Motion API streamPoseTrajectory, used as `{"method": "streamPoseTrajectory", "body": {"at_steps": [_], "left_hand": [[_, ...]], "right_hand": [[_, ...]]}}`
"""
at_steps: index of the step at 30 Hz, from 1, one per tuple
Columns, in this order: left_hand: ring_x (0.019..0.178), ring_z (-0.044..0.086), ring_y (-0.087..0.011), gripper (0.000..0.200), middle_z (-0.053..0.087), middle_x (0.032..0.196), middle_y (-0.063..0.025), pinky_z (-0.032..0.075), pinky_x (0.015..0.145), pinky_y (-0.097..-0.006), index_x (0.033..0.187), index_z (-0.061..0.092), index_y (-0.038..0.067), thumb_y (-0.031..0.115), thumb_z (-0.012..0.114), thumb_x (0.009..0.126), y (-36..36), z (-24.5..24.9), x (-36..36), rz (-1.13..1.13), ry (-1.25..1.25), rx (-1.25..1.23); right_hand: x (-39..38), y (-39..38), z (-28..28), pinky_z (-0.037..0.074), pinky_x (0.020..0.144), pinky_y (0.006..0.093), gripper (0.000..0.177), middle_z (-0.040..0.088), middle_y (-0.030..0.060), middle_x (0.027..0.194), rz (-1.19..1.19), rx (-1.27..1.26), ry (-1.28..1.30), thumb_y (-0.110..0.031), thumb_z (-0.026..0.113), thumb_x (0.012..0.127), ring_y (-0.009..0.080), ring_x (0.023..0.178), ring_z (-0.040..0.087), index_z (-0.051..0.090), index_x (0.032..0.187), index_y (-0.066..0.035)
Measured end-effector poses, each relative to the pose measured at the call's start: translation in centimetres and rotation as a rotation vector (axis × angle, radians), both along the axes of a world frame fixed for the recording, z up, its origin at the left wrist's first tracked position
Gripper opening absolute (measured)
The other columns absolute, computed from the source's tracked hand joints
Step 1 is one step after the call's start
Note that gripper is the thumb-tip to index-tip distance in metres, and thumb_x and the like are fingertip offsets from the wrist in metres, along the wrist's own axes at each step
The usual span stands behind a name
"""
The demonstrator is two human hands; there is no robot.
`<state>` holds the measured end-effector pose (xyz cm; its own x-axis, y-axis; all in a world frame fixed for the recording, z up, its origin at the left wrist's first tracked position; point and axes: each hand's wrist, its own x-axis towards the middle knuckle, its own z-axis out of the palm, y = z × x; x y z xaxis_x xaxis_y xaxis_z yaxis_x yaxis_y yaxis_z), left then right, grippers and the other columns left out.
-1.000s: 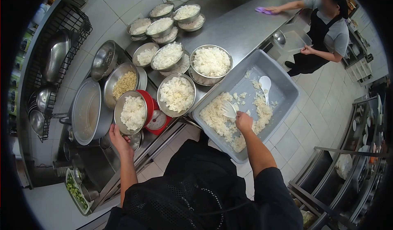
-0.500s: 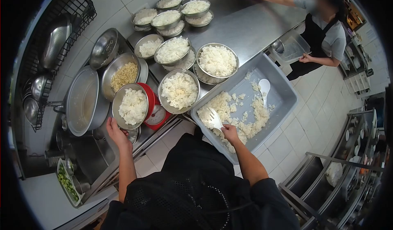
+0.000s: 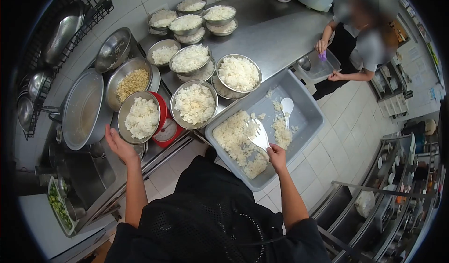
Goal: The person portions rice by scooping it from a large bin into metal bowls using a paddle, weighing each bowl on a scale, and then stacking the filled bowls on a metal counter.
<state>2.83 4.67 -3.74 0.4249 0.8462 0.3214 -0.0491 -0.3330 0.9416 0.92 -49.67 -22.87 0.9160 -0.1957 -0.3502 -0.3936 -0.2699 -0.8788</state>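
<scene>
Scooping looks like the step in hand: the right hand [image 3: 277, 154] has its fingers closed round a white rice paddle [image 3: 258, 134], blade down in the cooked rice [image 3: 234, 139] heaped at the near end of the grey tray [image 3: 311, 105]. The left hand [image 3: 119, 146] lays wide-spread fingers against the rim of a steel bowl [image 3: 140, 118] of rice on the red scale [image 3: 167, 131]. Next, I judge, comes a level lift across to that bowl. More rice-filled bowls crowd the bench [image 3: 276, 33].
</scene>
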Motion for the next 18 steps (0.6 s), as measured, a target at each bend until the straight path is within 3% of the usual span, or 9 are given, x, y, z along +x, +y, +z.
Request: {"method": "streamPoseTrajectory", "body": {"at_steps": [1, 6, 8, 10, 12, 13, 15, 16, 18], "left_hand": [[0.13, 0.051, -0.024, 0.046, 0.053, 0.142, -0.0156, 0.038, 0.11, -0.0358, 0.142, 0.049, -0.003, 0.026, 0.049, 0.107, 0.0, 0.0, 0.2, 0.012, -0.008, -0.006], [0.139, 0.045, -0.0278, 0.05, 0.05, 0.149, -0.0186, 0.031, 0.117, -0.0367, 0.144, 0.049, -0.006, 0.03, 0.044, 0.108, 0.1, -0.8, 0.6, -0.089, -0.028, 0.09], [0.14, 0.045, -0.0282, 0.051, 0.05, 0.149, -0.0191, 0.03, 0.118, -0.0372, 0.143, 0.05, -0.006, 0.031, 0.043, 0.109, 0.2, -1.8, 0.7, -0.082, -0.032, 0.066], [0.14, 0.045, -0.0285, 0.051, 0.05, 0.149, -0.0189, 0.03, 0.118, -0.0376, 0.142, 0.051, -0.006, 0.032, 0.041, 0.109, -0.1, -2.4, 0.7, -0.08, -0.068, 0.023], [0.14, 0.044, -0.0292, 0.051, 0.049, 0.15, -0.0193, 0.03, 0.118, -0.0379, 0.142, 0.052, -0.006, 0.032, 0.04, 0.11, -0.8, -2.0, 0.9, -0.073, -0.101, -0.022], [0.14, 0.044, -0.0299, 0.051, 0.049, 0.15, -0.0196, 0.03, 0.118, -0.0382, 0.141, 0.052, -0.006, 0.033, 0.039, 0.11, -1.2, -1.9, 0.9, -0.09, -0.123, -0.081], [0.14, 0.044, -0.0307, 0.052, 0.049, 0.15, -0.0202, 0.03, 0.117, -0.0384, 0.141, 0.052, -0.006, 0.033, 0.039, 0.11, -1.5, -1.7, 0.9, -0.058, -0.102, -0.045], [0.141, 0.044, -0.0314, 0.052, 0.048, 0.15, -0.0208, 0.03, 0.117, -0.0386, 0.14, 0.053, -0.005, 0.033, 0.038, 0.11, -1.6, -1.6, 1.0, -0.037, -0.071, -0.012], [0.141, 0.043, -0.0322, 0.051, 0.048, 0.15, -0.0217, 0.031, 0.117, -0.0388, 0.14, 0.054, -0.005, 0.033, 0.038, 0.11, -1.9, -1.0, 1.0, -0.01, -0.06, -0.008]], "right_hand": [[0.6, -0.4, 2.3, 0.049, 0.069, 0.0276, 0.029, 0.069, 0.0042, 0.083, 0.019, -0.056, 0.01, -0.014, 0.068, 0.091, 0.0107, 0.075, 0.06, 0.072, 0.114, 0.004], [4.2, 0.8, 16.4, 0.049, 0.07, 0.0269, 0.029, 0.071, 0.0053, 0.083, 0.194, -0.135, -0.183, -0.012, 0.067, 0.091, 0.0099, 0.075, 0.061, 0.071, 0.114, 0.004], [5.9, 4.0, 22.2, 0.049, 0.071, 0.0263, 0.027, 0.071, 0.0061, 0.079, 0.274, -0.14, -0.251, -0.01, 0.065, 0.091, 0.0087, 0.074, 0.061, 0.071, 0.113, 0.004], [7.6, 8.8, 28.4, 0.051, 0.076, 0.0266, 0.026, 0.072, 0.0057, 0.09, 0.424, -0.119, -0.256, -0.008, 0.064, 0.094, 0.0098, 0.082, 0.062, 0.07, 0.115, 0.006], [9.4, 13.9, 30.5, 0.051, 0.077, 0.0275, 0.028, 0.072, 0.0078, 0.093, 0.532, -0.054, -0.403, -0.011, 0.064, 0.095, 0.0105, 0.084, 0.063, 0.068, 0.117, 0.007], [10.0, 16.7, 31.2, 0.052, 0.079, 0.0294, 0.03, 0.073, 0.0103, 0.095, 0.588, -0.061, -0.443, -0.013, 0.064, 0.096, 0.0123, 0.086, 0.064, 0.067, 0.119, 0.007], [10.4, 22.0, 32.6, 0.055, 0.08, 0.0367, 0.032, 0.073, 0.0203, 0.104, 0.661, -0.34, -0.552, -0.016, 0.066, 0.093, 0.0303, 0.087, 0.071, 0.069, 0.12, 0.001], [10.6, 24.3, 32.1, 0.053, 0.078, 0.0477, 0.027, 0.069, 0.0179, 0.099, 0.711, -0.462, -0.733, -0.018, 0.065, 0.09, 0.0362, 0.084, 0.069, 0.068, 0.112, -0.003], [10.8, 27.9, 32.6, 0.053, 0.077, 0.0484, 0.024, 0.068, 0.0147, 0.097, 0.798, -0.733, -0.77, -0.015, 0.064, 0.089, 0.0362, 0.085, 0.069, 0.068, 0.11, -0.005]]}}
